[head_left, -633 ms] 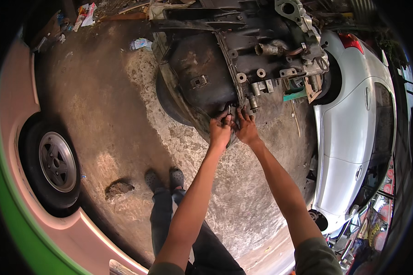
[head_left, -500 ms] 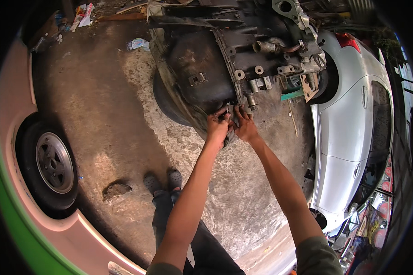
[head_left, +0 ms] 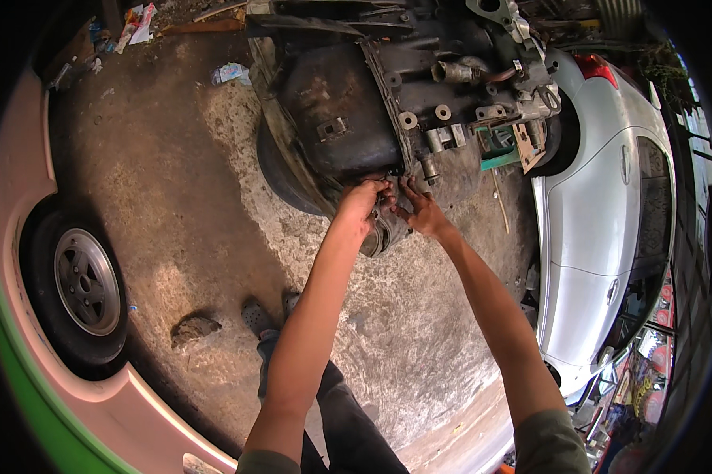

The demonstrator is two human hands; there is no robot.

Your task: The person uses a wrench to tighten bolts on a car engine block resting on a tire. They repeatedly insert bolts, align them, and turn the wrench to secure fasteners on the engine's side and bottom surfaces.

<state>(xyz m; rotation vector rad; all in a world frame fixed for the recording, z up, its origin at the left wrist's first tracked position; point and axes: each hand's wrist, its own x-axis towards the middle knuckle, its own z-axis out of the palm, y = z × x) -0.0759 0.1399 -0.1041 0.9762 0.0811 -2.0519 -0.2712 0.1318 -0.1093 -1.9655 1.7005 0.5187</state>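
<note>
An engine (head_left: 439, 103) with a dark oil pan (head_left: 344, 107) lies on its side in front of me, dirty and greasy. At the near edge of the pan, by its flange, my left hand (head_left: 361, 201) is closed with fingers and thumb pinched together. Whatever it holds there is too small or hidden to name. Just to its right, my right hand (head_left: 423, 213) has its fingers apart, fingertips against the engine's near edge beside a short metal pipe stub (head_left: 429, 168). A dark rounded part (head_left: 384, 237) hangs just under both hands.
A tyre (head_left: 271, 170) lies beneath the engine. To the right stand a teal crate (head_left: 494, 164) and a silver car (head_left: 589, 237). A pink and green vehicle with a wheel (head_left: 87, 280) is on the left. A rock (head_left: 195, 329) lies on the concrete floor near my feet.
My left hand has turned and curled further against the pan's edge; a small shiny piece seen by its fingers before is now hidden. The right hand's fingers have spread. The view has shifted slightly.
</note>
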